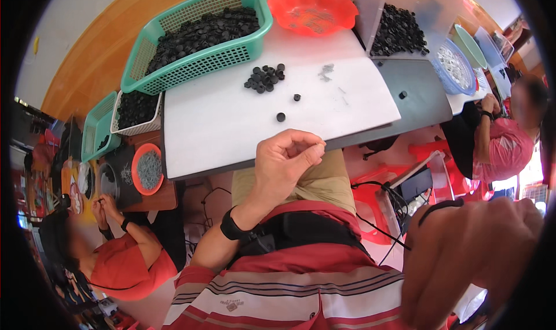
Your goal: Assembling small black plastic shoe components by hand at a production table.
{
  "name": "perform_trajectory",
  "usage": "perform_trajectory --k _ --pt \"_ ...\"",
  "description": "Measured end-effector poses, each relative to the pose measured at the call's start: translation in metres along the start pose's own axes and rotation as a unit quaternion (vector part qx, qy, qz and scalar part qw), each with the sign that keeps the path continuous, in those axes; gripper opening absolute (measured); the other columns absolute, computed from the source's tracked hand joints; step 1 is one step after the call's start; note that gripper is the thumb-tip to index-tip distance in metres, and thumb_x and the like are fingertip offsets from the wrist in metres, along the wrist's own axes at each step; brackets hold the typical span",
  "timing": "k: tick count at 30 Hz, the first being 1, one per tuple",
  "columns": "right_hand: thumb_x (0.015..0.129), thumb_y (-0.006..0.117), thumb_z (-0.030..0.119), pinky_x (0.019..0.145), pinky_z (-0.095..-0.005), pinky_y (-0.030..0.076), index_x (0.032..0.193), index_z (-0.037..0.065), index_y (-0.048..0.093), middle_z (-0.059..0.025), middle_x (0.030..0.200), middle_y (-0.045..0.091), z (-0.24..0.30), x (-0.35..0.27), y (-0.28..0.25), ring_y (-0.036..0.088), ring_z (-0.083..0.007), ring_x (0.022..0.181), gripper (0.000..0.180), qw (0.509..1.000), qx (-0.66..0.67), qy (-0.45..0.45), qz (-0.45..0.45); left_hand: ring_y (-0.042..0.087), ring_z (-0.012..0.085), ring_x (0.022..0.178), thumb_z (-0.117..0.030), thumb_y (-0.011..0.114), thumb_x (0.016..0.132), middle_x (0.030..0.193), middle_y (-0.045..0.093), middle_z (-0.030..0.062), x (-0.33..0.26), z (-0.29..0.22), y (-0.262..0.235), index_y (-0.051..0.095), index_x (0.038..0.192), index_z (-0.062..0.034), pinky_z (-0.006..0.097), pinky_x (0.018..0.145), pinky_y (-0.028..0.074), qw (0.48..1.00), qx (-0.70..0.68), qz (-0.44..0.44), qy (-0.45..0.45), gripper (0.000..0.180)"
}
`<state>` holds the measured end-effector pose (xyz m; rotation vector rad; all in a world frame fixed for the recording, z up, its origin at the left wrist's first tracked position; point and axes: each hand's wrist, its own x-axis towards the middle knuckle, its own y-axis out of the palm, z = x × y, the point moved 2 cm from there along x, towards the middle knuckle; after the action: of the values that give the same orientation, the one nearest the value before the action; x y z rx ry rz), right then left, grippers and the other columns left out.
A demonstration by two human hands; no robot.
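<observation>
My left hand (289, 161), with a black band at the wrist, is just off the near edge of a white board (220, 139). Thumb and fingertips are pinched together; whatever they hold is too small to make out. Beyond it lie a lone black cap-like piece (281, 117), a second black piece (297, 98) and a small pile of black pieces (264, 79). A few thin grey bits (326, 71) are scattered to the right of the pile. Large and close at the lower right, my right hand (475, 260) is raised away from the board, its fingers mostly hidden.
A green basket (246, 53) of black pieces stands at the back left, beside a red scalloped dish (278, 8). A clear bin (366, 23) stands at the back right. Co-workers sit on both sides, the left one near an orange bowl (135, 171) of grey bits. Cables hang below.
</observation>
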<state>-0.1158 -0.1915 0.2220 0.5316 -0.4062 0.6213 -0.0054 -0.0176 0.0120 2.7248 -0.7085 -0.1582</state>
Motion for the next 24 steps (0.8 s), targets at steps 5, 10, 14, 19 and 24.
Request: perform_trajectory --k 5,10,14,19,24 --pt "0.102 0.052 0.006 0.036 -0.0396 0.047 0.068 0.004 0.043 -0.0194 0.060 0.056 0.023 -0.043 0.013 0.064 -0.0382 0.047 0.035 0.999 -0.040 0.004 -0.030 0.070 0.0138 0.081 -0.001 0.074 0.092 0.096 0.074 0.0110 -0.004 -0.006 0.000 0.070 0.102 0.0042 0.028 0.078 0.059 1.000 -0.007 -0.014 0.026 0.012" --pt "0.101 0.054 0.007 0.037 -0.0397 0.049 0.071 0.003 0.045 -0.0193 0.062 0.058 0.038 -0.085 0.027 0.064 -0.0371 0.047 0.031 0.997 -0.068 0.000 -0.034 0.070 0.0137 0.082 -0.001 0.074 0.092 0.096 0.074 0.0112 -0.011 -0.010 -0.001 0.070 0.102 0.0041 0.028 0.078 0.060 1.000 -0.003 -0.008 0.022 0.012" --pt "0.101 0.055 0.007 0.038 -0.0397 0.050 0.074 0.002 0.047 -0.0193 0.063 0.059 0.012 -0.026 0.026 0.064 -0.0363 0.047 0.028 0.995 -0.086 -0.013 -0.041 0.070 0.0135 0.084 -0.002 0.074 0.092 0.096 0.074 0.0111 -0.013 -0.013 0.003 0.070 0.102 0.0041 0.028 0.079 0.060 1.000 0.003 -0.011 0.020 0.012" --pt "0.100 0.056 0.008 0.039 -0.0398 0.051 0.077 0.002 0.049 -0.0193 0.065 0.061 0.014 -0.039 0.035 0.064 -0.0353 0.047 0.025 0.993 -0.107 -0.007 -0.041 0.070 0.0131 0.082 -0.002 0.074 0.092 0.095 0.074 0.0108 -0.017 -0.018 0.000 0.071 0.102 0.0041 0.028 0.079 0.060 1.000 -0.006 -0.005 0.027 0.013" --pt "0.100 0.058 0.008 0.040 -0.0399 0.052 0.080 0.001 0.051 -0.0193 0.066 0.062 0.031 -0.050 0.042 0.064 -0.0342 0.048 0.022 0.991 -0.131 -0.008 -0.039 0.070 0.0128 0.082 -0.002 0.074 0.092 0.095 0.074 0.0107 -0.015 -0.020 -0.003 0.071 0.102 0.0039 0.028 0.079 0.060 0.999 0.023 -0.016 0.029 0.012"
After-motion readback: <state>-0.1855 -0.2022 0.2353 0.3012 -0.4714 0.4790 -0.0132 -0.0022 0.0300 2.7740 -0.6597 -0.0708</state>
